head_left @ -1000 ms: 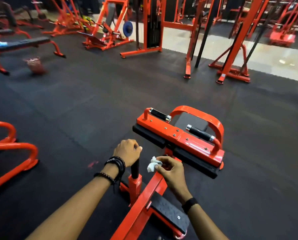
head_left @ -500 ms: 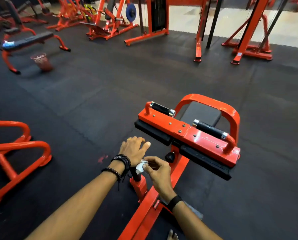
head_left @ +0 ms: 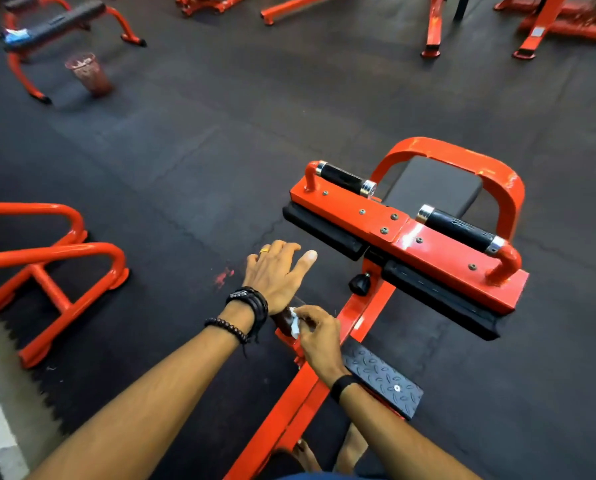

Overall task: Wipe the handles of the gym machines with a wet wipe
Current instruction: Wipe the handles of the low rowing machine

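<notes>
The step in hand looks like the wiping of one small grip: a short dark upright handle (head_left: pixel 284 320) stands on the orange frame (head_left: pixel 289 403) of the machine, low in the view at about 6 o'clock from the padded head of the machine. The right hand (head_left: pixel 319 337) pinches a crumpled white wet wipe (head_left: pixel 294 323) between thumb and fingers (head_left: pixel 308 311) and holds it against the right side of that handle, so the wipe is touching it rather than hovering. The left hand (head_left: pixel 277 275) sits just above, at 12 o'clock from the wipe, palm down with the fingers spread and loosely straight; it seems to rest over the handle's top, though whether it truly bears on it cannot be told. Two longer black handles remain beyond, one at 1 o'clock (head_left: pixel 345 178) and another further right (head_left: pixel 461 230), both on the orange plate (head_left: pixel 400 230) and well apart from the wipe; they appear not yet reached. Judging by this, the task is early on this machine. The next move probably calls for turning the wipe round the short handle so every side is covered, with the left hand lifting clear, then reaching forward to the two black handles in turn.
</notes>
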{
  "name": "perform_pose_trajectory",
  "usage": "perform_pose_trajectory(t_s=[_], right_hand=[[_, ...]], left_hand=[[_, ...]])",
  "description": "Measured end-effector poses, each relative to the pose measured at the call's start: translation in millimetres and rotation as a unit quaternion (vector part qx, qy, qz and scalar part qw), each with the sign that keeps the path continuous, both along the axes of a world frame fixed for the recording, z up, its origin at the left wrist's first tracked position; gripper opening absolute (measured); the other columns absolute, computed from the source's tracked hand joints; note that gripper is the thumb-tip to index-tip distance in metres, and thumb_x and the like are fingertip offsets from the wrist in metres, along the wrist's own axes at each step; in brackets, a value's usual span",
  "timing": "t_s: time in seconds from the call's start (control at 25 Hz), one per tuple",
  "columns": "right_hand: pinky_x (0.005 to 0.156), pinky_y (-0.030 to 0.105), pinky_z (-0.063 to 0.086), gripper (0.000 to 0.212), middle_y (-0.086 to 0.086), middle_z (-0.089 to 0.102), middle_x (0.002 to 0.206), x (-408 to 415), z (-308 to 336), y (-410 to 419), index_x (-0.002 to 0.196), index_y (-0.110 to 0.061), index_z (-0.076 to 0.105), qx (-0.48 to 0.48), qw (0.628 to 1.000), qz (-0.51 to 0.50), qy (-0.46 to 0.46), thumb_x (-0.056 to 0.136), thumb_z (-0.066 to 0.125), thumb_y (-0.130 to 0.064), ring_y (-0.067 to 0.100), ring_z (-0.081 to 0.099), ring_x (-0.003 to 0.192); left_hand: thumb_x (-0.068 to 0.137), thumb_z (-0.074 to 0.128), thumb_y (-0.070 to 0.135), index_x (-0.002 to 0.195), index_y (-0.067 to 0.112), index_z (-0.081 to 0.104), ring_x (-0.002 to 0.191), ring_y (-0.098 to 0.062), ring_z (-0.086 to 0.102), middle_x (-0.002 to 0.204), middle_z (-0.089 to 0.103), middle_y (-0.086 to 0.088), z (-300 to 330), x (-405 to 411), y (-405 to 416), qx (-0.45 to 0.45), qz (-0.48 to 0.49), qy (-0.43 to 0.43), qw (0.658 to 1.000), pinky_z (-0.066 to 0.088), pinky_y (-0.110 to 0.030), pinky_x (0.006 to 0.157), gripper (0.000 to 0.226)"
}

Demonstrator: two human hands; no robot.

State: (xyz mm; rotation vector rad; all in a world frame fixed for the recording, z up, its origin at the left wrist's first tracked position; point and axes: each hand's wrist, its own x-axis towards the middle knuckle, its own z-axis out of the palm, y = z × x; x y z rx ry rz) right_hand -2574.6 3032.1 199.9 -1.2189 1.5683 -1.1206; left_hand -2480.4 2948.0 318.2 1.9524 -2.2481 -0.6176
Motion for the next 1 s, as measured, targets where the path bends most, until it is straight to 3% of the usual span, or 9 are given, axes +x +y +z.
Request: perform_pose_trajectory(t_s=[0.12,0.24,0.4,0.48,0.6,0.72,0.8,0.92,1.0], right_hand=[[0.064,0.051,0.057,0.033,0.000,0.073,0.080,-4.0,-24.8,-6.0,0.086,-0.020,0.073,0.081,0.996,0.045,0.019,0.079,0.051,0.004,0.024,0.068,0.064],[0.066,0.047,0.058,0.037,-0.006,0.071,0.075,-0.9,-20.1,-9.5,0.085,-0.019,0.075,0.097,0.995,0.037,0.008,0.079,0.051,0.008,0.019,0.068,0.065],[0.076,0.026,0.056,0.032,-0.010,0.075,0.086,-4.9,34.3,-10.0,0.087,-0.022,0.076,-0.015,0.997,0.020,-0.076,0.083,0.058,0.004,0.008,0.071,0.084],[0.079,0.027,0.055,0.026,-0.008,0.075,0.091,-6.4,54.2,-10.5,0.089,-0.018,0.075,-0.067,0.990,0.030,-0.118,0.083,0.057,0.001,0.011,0.070,0.088],[0.079,0.028,0.055,0.032,-0.010,0.075,0.093,-3.7,38.5,-7.7,0.093,-0.019,0.076,-0.069,0.994,0.036,-0.074,0.082,0.055,0.001,0.008,0.070,0.091],[0.070,0.028,0.054,0.027,-0.011,0.074,0.082,-7.8,-1.2,-10.4,0.087,-0.014,0.078,0.045,0.996,0.074,-0.005,0.078,0.057,0.000,-0.007,0.066,0.076],[0.064,0.029,0.050,0.024,-0.008,0.073,0.075,-11.6,-11.6,-19.5,0.083,-0.011,0.079,0.080,0.989,0.121,0.016,0.077,0.059,0.000,-0.007,0.064,0.068],[0.061,0.018,0.044,0.033,-0.019,0.067,0.064,-14.5,21.3,-34.9,0.072,-0.010,0.076,0.038,0.986,0.159,0.010,0.076,0.053,0.014,-0.011,0.059,0.058],[0.052,0.011,0.036,0.040,-0.019,0.058,0.049,-21.4,56.1,-45.3,0.059,-0.012,0.064,0.004,0.980,0.193,-0.050,0.077,0.050,0.020,-0.008,0.049,0.046]], left_hand=[[0.094,0.021,0.066,0.133,0.022,0.054,0.128,-0.020,0.044,0.133,0.054,0.002,-1.1,0.5,0.5,0.000,0.004,0.008,1.000,0.028,-0.046,0.109,0.067],[0.089,0.015,0.071,0.129,0.024,0.055,0.125,-0.019,0.045,0.129,0.057,0.004,-2.1,0.6,2.3,0.009,0.008,0.019,1.000,0.029,-0.046,0.108,0.074],[0.088,0.015,0.070,0.126,0.025,0.057,0.123,-0.017,0.046,0.124,0.058,0.005,-1.9,-1.1,1.0,0.009,0.011,0.039,0.999,0.029,-0.045,0.107,0.072],[0.089,0.015,0.068,0.125,0.024,0.057,0.121,-0.017,0.047,0.122,0.058,0.005,-1.8,-1.4,0.4,0.015,0.011,0.047,0.999,0.029,-0.044,0.107,0.070],[0.096,0.021,0.064,0.121,0.025,0.058,0.119,-0.016,0.047,0.119,0.058,0.006,-1.9,0.1,1.5,0.015,0.006,0.061,0.998,0.029,-0.043,0.106,0.060],[0.097,0.021,0.064,0.121,0.025,0.058,0.118,-0.017,0.048,0.119,0.059,0.006,-2.1,-0.1,1.2,0.017,0.003,0.062,0.998,0.030,-0.043,0.106,0.059],[0.093,0.017,0.067,0.123,0.024,0.058,0.119,-0.017,0.048,0.121,0.059,0.005,-1.4,-1.0,2.0,0.014,0.004,0.054,0.998,0.031,-0.044,0.106,0.066],[0.091,0.014,0.070,0.123,0.025,0.058,0.118,-0.018,0.048,0.119,0.060,0.005,-1.9,0.2,2.3,0.011,0.007,0.047,0.999,0.031,-0.045,0.105,0.071],[0.086,0.010,0.074,0.123,0.026,0.058,0.119,-0.017,0.048,0.120,0.059,0.006,-1.7,-2.2,0.5,0.015,0.013,0.045,0.999,0.030,-0.046,0.105,0.077]])
